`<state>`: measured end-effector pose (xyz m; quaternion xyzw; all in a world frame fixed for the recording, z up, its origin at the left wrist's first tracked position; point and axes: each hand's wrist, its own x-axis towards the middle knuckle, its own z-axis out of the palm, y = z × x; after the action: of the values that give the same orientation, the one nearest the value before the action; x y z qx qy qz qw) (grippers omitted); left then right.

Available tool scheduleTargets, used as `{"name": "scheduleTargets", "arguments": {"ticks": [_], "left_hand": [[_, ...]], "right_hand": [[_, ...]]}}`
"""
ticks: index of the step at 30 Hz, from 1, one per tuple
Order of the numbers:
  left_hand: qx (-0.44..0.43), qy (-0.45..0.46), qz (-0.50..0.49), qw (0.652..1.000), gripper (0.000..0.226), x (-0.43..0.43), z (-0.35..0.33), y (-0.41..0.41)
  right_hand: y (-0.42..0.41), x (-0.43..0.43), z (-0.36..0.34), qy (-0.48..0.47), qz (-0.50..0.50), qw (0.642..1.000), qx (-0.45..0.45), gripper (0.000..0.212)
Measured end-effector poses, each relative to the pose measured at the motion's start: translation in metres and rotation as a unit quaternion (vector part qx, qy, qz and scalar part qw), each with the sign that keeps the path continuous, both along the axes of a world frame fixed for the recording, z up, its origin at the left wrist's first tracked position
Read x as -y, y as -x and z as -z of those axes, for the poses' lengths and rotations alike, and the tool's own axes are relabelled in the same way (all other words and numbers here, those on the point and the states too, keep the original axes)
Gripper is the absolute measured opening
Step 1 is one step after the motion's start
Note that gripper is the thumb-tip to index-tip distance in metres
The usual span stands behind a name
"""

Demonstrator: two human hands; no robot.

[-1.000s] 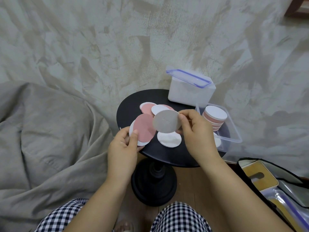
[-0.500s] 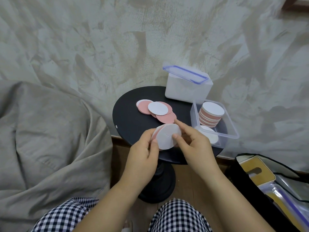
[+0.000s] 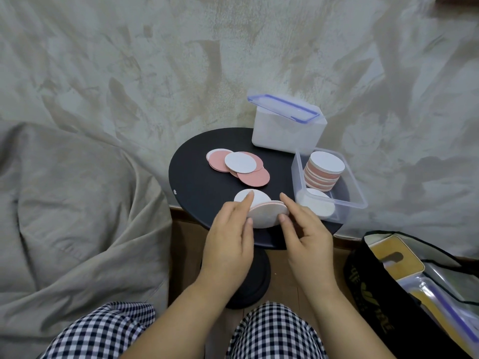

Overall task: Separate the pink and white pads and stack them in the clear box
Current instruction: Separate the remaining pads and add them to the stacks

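Backdrop: mottled grey-green wall (image 3: 155,60) behind; strip of wooden floor below.
Worktop: small, round, black worktop (image 3: 204,187) on a pedestal foot, close to the wall.
Held pads (image 3: 268,213): a few round discs, white faces with a thin pink edge showing, tilted, just above the near rim of the worktop, between both hands.
Left hand (image 3: 228,229): grip narrow, thumb and fingertips pinching the left edge of the held pads.
Right hand (image 3: 305,229): grip narrow, forefinger above and thumb below, pinching the right edge of the held pads.
Clear box (image 3: 359,200): open, on the right side of the worktop, overhanging its edge.
Stack (image 3: 324,169): pink and white layers, white on top, at the far end of the clear box; a low white pad (image 3: 317,206) at the near end.
Loose pads (image 3: 238,165): overlapping pink and white discs, flat on the far part of the worktop.
Lidded tub (image 3: 287,133): white, blue-trimmed lid, behind the clear box.
Sides: beige blanket (image 3: 77,203) to the left, black bag (image 3: 383,294) to the right.
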<state>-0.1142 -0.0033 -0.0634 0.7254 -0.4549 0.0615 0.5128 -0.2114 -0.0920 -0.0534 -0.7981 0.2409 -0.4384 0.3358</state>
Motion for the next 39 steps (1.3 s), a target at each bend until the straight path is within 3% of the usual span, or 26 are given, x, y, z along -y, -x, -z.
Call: {"name": "scheduleTargets", "arguments": {"ticks": [5, 13, 20, 32, 39], "left_hand": [[-0.131, 0.105, -0.016, 0.986, 0.026, -0.007, -0.005, 0.001], [-0.073, 0.109, -0.051, 0.990, 0.021, -0.005, -0.004, -0.002], [-0.121, 0.155, -0.045, 0.979, 0.022, -0.007, -0.005, 0.000], [-0.127, 0.131, -0.035, 0.983, 0.029, -0.007, -0.006, 0.001], [-0.090, 0.053, 0.044, 0.994, 0.029, 0.027, -0.029, 0.009]], "right_hand": [[0.002, -0.003, -0.006, -0.073, -0.013, 0.995, 0.070, 0.040], [0.001, -0.001, 0.006, 0.004, 0.023, 0.998, 0.053, 0.037], [0.002, -0.001, -0.003, -0.002, 0.011, 0.997, 0.082, 0.033], [0.009, 0.009, -0.004, -0.005, -0.026, 0.997, 0.066, 0.029], [0.038, 0.062, -0.067, -0.094, -0.033, 0.995, 0.014, 0.036]]}}
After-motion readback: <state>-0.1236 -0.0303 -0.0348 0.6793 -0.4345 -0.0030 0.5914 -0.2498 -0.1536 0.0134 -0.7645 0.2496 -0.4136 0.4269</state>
